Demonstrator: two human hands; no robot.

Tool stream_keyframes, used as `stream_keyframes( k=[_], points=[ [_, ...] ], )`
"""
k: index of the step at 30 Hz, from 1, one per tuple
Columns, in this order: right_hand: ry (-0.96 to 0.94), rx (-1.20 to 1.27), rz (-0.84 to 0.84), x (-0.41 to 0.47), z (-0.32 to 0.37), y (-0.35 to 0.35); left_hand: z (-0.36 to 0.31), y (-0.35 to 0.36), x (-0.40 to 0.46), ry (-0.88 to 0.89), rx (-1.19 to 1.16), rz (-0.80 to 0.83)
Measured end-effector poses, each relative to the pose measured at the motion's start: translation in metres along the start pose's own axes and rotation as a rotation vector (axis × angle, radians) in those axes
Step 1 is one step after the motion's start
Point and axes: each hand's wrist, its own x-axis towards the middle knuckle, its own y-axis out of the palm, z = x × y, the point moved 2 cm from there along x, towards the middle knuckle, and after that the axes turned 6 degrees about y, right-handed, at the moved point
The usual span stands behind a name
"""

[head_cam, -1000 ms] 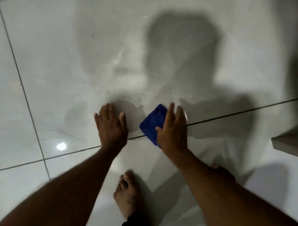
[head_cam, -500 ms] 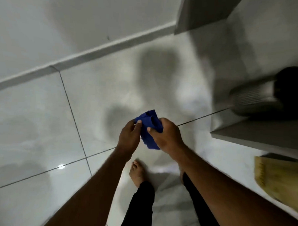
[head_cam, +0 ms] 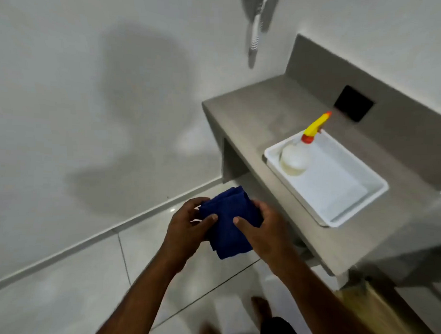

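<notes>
Both hands sit close together at lower centre of the frame, clamped on a folded blue cloth (head_cam: 228, 224) held in the air above the tiled floor (head_cam: 60, 286): left hand (head_cam: 187, 230) grips its left edge w/ thumb on top, right hand (head_cam: 264, 233) grips the right edge, thumb also pressed on the fabric. At right, a grey counter (head_cam: 254, 113) carries a white tray (head_cam: 363, 199), and a spray bottle (head_cam: 296, 157) w/ yellow nozzle stands in the tray's upper-left corner, well apart from the cloth.
</notes>
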Motion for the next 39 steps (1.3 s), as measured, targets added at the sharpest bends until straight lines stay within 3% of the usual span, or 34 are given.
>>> stream_keyframes(
  k=[12,16,20,24,26,35,39],
  points=[
    [-0.075,-0.009,-0.302,0.011,0.018,-0.124,-0.070,0.121,0.023,0.178,-0.025,-0.003],
    [0.004,0.162,-0.390,0.040,0.002,-0.186,-0.080,0.187,0.047,0.223,0.002,-0.034],
    [0.107,0.097,-0.415,0.076,-0.041,-0.229,-0.059,0.245,0.082,0.249,0.276,-0.002],
    [0.202,-0.099,-0.415,0.117,-0.084,-0.235,-0.027,0.284,0.117,0.216,0.851,0.088],
    [0.246,-0.136,-0.359,0.134,-0.101,-0.228,-0.013,0.294,0.129,0.182,1.027,0.107],
    [0.304,-0.448,-0.185,0.170,-0.119,-0.197,-0.002,0.300,0.149,0.167,1.622,0.233],
    [0.296,-0.566,-0.155,0.176,-0.119,-0.197,-0.009,0.304,0.144,0.215,1.720,0.297]
  ],
)
